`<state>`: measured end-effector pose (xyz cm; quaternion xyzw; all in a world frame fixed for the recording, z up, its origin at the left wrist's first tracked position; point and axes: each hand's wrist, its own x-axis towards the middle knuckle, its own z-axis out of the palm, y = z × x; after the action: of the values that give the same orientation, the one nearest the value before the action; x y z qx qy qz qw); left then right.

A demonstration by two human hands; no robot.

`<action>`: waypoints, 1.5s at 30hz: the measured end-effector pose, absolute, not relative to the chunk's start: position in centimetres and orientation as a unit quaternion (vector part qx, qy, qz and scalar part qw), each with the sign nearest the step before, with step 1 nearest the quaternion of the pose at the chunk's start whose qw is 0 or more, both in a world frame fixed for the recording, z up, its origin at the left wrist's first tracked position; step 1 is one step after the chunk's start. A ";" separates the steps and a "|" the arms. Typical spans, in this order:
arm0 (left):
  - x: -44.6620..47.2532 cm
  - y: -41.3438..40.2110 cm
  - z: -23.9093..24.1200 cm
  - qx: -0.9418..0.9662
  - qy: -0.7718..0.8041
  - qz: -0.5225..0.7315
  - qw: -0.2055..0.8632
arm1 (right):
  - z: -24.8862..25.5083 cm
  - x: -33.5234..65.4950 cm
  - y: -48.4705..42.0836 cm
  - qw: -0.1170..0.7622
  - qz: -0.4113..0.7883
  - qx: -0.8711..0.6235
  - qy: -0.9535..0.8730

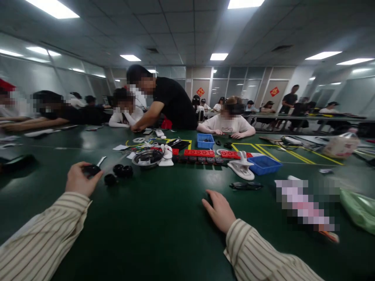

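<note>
My left hand point(78, 182), at the left of the green table point(164, 226), grips a small black rounded piece point(92, 170) between thumb and fingers. Just beyond it a thin pale strip point(101, 160) sticks up; whether it is joined to the piece I cannot tell. A few similar black round pieces point(123, 171) lie to the right of that hand. My right hand point(220, 212) rests on the tabletop with its fingers stretched out and nothing in them. Dark-framed glasses point(246, 186) lie beyond it.
Across the table run red socket blocks point(199, 153), a bowl of dark cables point(147, 157), a white clip-like stand point(242, 168) and two blue trays point(265, 164). A green bag point(359, 208) lies at right. Opposite, a person in black point(174, 101) leans over; others sit nearby.
</note>
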<state>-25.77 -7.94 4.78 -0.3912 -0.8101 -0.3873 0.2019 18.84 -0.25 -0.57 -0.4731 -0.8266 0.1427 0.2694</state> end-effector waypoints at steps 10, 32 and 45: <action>-27.5 -7.7 2.7 -0.376 -0.832 -0.383 0.141 | -0.2 18.9 -0.2 0.287 0.164 -0.445 -0.832; -25.8 -5.3 0.4 -0.386 -0.888 -0.193 0.156 | 0.3 18.8 -0.7 0.251 0.112 -0.447 -0.851; -4.4 -6.8 -1.2 -0.863 -0.485 -0.140 0.004 | 4.2 19.6 -1.7 0.357 0.079 -0.458 -0.810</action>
<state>-4.42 -6.79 -1.24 -0.8635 -0.4847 -0.1396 0.0045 19.62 -1.65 4.24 -0.4577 -0.8103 0.0789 0.3574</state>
